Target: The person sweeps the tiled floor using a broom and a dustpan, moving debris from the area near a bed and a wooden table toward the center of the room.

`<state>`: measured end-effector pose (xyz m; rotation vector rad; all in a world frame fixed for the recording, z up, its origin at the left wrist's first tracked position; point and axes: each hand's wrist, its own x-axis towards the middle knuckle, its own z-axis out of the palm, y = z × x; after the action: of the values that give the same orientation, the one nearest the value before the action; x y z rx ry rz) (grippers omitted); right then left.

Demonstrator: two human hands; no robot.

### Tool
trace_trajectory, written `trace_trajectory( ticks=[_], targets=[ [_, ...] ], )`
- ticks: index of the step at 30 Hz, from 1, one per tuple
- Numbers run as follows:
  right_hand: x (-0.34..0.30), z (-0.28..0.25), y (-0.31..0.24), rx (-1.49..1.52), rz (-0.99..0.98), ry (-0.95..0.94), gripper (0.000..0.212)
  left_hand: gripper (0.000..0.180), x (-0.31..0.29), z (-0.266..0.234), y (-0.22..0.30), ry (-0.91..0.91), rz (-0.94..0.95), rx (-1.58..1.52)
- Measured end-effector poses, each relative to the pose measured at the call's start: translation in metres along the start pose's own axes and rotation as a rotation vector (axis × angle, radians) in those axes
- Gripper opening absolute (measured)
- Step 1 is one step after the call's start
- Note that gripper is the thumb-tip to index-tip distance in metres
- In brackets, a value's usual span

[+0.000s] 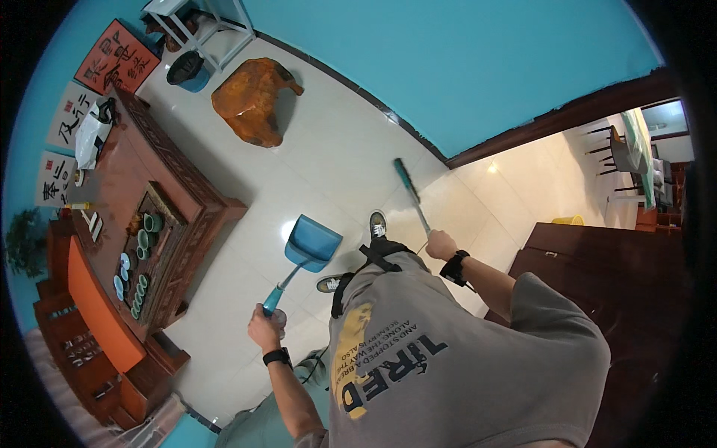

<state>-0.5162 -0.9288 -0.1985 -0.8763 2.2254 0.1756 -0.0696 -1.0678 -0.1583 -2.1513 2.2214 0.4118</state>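
Observation:
My left hand (264, 330) is closed round the teal handle of a blue dustpan (317, 240). A small round, see-through thing (279, 316) shows beside that hand; I cannot make out what it is or whether I hold it. The pan hangs or rests low over the tiles, left of my feet, with its scoop facing up. To the right, my right hand (442, 245) grips the thin handle of a hand broom (408, 183). Its dark green bristle head points away from me, at or just above the floor near the wall corner.
A carved wooden tea table (175, 216) bearing a tea tray (160, 205) and cups stands at left, by a wooden bench (104, 313). Farther off are a wooden stump stool (250, 101) and a bin (188, 71). A dark cabinet (590, 276) and doorway lie right.

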Motion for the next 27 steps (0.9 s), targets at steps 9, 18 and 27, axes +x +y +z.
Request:
trace_trajectory(
  ticks=[9, 18, 27],
  targets=[
    [-0.033, 0.008, -0.101, -0.204, -0.361, -0.184, 0.023, 0.018, -0.023, 0.027, -0.067, -0.192, 0.036, 0.115],
    [0.046, -0.004, -0.055, -0.130, -0.567, -0.138, 0.037, 0.020, -0.019, 0.029, -0.067, -0.091, -0.038, 0.147],
    [0.053, -0.103, 0.050, -0.157, -0.112, 0.044, 0.030, 0.023, -0.028, 0.038, -0.072, -0.087, -0.115, 0.180]
  ],
)
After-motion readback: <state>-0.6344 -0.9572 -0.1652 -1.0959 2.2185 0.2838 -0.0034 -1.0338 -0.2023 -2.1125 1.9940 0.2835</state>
